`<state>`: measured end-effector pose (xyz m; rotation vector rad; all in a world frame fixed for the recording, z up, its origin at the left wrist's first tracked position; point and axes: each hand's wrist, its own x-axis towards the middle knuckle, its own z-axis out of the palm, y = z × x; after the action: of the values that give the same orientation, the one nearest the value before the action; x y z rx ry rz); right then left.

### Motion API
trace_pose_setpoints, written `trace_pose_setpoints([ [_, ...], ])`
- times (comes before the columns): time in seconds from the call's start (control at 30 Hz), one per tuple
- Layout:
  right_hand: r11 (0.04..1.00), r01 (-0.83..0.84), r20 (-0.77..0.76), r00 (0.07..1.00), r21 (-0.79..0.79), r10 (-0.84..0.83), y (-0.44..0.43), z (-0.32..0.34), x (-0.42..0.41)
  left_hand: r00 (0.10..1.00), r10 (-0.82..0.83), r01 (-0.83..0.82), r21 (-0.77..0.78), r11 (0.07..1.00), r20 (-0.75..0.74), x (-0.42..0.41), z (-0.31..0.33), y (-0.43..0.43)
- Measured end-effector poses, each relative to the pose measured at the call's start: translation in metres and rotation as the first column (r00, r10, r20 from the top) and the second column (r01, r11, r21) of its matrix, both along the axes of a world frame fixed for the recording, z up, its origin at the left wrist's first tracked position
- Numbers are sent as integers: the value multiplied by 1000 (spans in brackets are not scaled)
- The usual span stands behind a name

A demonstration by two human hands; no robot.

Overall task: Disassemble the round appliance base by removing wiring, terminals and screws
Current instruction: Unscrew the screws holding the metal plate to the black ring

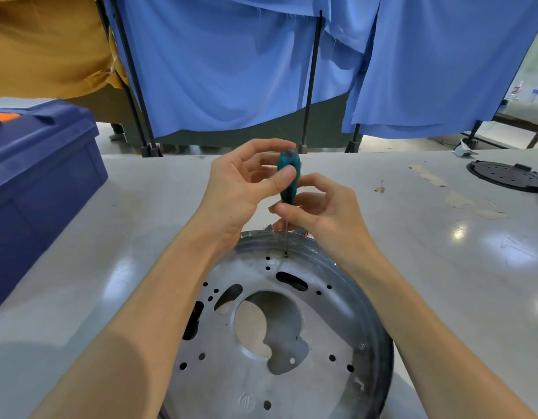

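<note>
round metal base (pixel 231 382) lies flat at 6 o'clock. i judge it stiff, light sheet with sharp edges, so hold it by the rim. left hand (pixel 240 189) and right hand (pixel 325 213) both pinch the teal screwdriver (pixel 289 176), tip on the screw (pixel 285 254) at its 12 o'clock.

Your desk (pixel 141 207) carries the round metal base (pixel 231 382) near you, a blue toolbox (pixel 41 176) left, and a black disc (pixel 503 176) far right.
</note>
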<state>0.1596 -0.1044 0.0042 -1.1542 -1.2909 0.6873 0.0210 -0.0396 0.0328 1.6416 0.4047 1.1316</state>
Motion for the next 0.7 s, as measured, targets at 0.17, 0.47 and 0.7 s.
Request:
trace_pose_setpoints([
  [0.17, 1000, 9, 10, 1000, -4, -9, 1, -1, 2, 999, -44, 44, -11, 999, -21, 2, 0, 1],
  [0.47, 1000, 8, 2, 1000, 4, -8, 2, -2, 2, 999, -24, 23, -5, 1000, -27, 1, 0, 1],
  [0.7, 1000, 15, -4, 1000, -1, -15, 1, -1, 0, 999, 14, -12, 28, 1000, -53, 0, 1, -1],
])
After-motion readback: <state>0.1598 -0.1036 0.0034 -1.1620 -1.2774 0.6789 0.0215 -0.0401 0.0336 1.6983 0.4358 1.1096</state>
